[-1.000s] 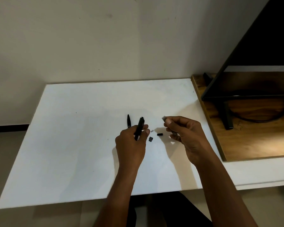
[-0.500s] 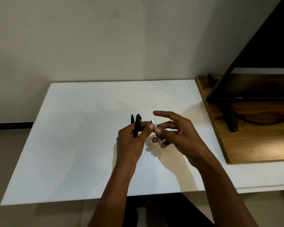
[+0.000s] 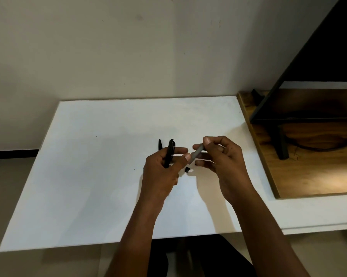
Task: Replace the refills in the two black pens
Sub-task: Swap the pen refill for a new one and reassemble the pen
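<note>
Over the middle of the white table (image 3: 88, 176), head view: left hand (image 3: 160, 172) curled shut around a black pen (image 3: 169, 154), clicker end sticking up past the fingers, thumb stretched toward the right hand. Right hand (image 3: 222, 160) pinching a grey tube-like piece (image 3: 197, 153), thumb on top, fingers underneath, remaining fingers loosely bent; lower end of that piece close to the left thumb tip, contact unclear. Just behind the left hand, toward the table's far edge, a second black pen part (image 3: 160, 144) flat on the surface, lower end hidden by the hand. Between the two hands, on the table, a small black piece (image 3: 186, 169), apart from both. Beside the table's right edge, a wooden board (image 3: 308, 176) with a black stand (image 3: 282, 144) and a dark cable (image 3: 328, 146) on it.
</note>
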### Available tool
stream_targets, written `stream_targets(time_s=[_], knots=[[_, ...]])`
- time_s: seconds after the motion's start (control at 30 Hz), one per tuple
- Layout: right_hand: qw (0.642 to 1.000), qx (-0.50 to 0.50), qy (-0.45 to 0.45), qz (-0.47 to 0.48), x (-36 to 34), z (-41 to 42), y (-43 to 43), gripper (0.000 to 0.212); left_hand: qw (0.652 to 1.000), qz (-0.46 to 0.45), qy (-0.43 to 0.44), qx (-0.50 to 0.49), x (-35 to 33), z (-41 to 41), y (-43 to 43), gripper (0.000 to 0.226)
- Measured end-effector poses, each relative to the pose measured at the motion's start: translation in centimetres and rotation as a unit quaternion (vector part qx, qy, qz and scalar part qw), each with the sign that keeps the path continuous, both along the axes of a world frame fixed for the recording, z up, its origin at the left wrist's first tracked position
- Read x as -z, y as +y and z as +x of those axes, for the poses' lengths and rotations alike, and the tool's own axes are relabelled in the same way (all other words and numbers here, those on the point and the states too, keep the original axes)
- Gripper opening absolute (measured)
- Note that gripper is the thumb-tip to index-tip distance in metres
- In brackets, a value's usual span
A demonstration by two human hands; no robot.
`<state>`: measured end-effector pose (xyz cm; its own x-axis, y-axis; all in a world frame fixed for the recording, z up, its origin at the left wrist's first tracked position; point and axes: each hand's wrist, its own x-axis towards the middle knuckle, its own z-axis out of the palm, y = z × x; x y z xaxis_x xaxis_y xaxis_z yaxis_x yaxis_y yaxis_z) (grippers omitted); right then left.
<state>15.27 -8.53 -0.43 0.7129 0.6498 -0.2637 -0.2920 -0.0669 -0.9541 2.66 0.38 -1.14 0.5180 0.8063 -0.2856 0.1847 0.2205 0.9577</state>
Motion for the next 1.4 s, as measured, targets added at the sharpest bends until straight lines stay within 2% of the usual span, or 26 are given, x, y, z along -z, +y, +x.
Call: stream_targets(time_s=[0.1, 0.17, 0.3, 0.43, 0.6, 0.8, 0.9, 1.13, 1.4], knots=[[0.989, 0.037, 0.137, 0.043, 0.1, 0.2, -0.1, 0.015, 0.999, -0.009, -0.032, -0.018, -0.3, -0.1, 0.2, 0.014], [0.975, 0.055, 0.209, 0.061, 0.0, 0.3, -0.1, 0.013, 1.0, 0.007, -0.019, -0.009, -0.5, 0.0, 0.2, 0.016], [0.96, 0.082, 0.255, 0.086, 0.1, 0.4, 0.0, 0.017, 0.999, 0.042, 0.008, 0.002, -0.6, 0.0, 0.1, 0.015], [0.957, 0.073, 0.268, 0.079, 0.3, 0.2, 0.0, 0.018, 0.998, 0.065, 0.006, -0.005, -0.8, -0.2, 0.2, 0.01], [0.975, -0.016, 0.221, 0.024, 0.1, 0.7, -0.6, 0.021, 0.99, 0.097, -0.021, -0.097, -0.7, -0.5, 0.8, 0.01], [0.973, -0.05, 0.225, -0.013, 0.6, 0.3, -0.5, 0.02, 0.984, 0.124, -0.057, -0.116, -0.8, -0.6, 0.8, 0.009], [0.97, -0.053, 0.239, -0.009, 0.6, 0.3, -0.4, 0.017, 0.982, 0.135, -0.062, -0.119, -0.8, -0.7, 0.9, 0.009], [0.966, -0.035, 0.256, 0.027, 0.1, 0.4, -0.5, 0.026, 0.984, 0.115, -0.045, -0.125, -0.3, -1.0, 1.4, 0.009], [0.983, -0.046, 0.176, 0.032, -0.2, 0.7, -0.8, 0.017, 0.989, 0.127, 0.004, -0.078, -0.2, -1.5, 1.6, 0.007]])
